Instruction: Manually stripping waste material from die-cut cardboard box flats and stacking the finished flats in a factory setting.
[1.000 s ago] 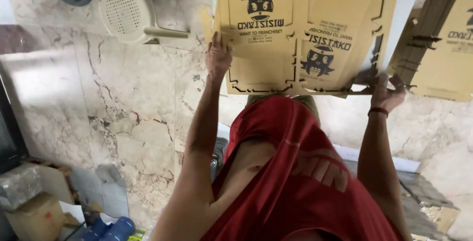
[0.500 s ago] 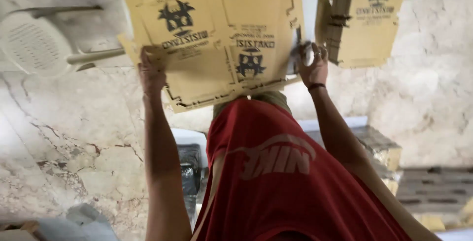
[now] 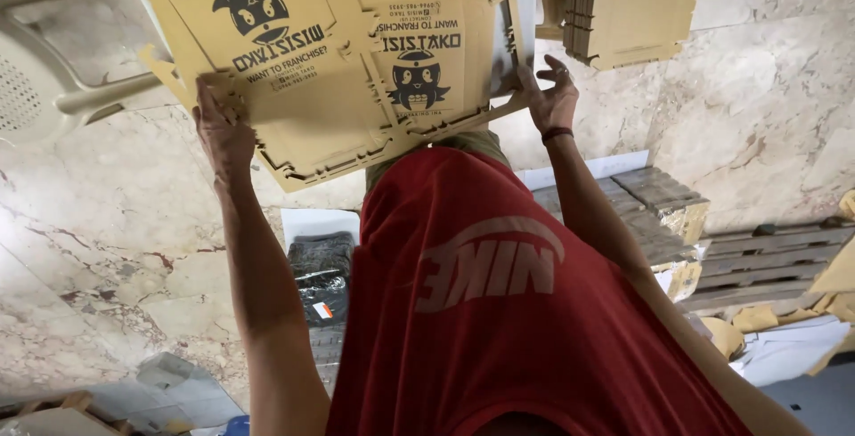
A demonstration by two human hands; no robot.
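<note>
Over the marble floor (image 3: 107,249), left hand (image 3: 223,129) and right hand (image 3: 550,97) grip opposite edges of a flat cardboard sheet (image 3: 356,53).

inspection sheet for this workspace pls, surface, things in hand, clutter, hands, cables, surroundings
surface: marble floor, veined, pale.
job's things: flat die-cut cardboard box blank, printed, held out over the floor.
clutter: stack of cardboard blanks beyond; dark wrapped bundle on the floor; paper scraps at right.
grippers: left hand grips the blank's left edge; right hand, band on its wrist, holds the right edge.
cables: nothing seen.
surroundings: white plastic chair at left; wooden pallet at right.
</note>
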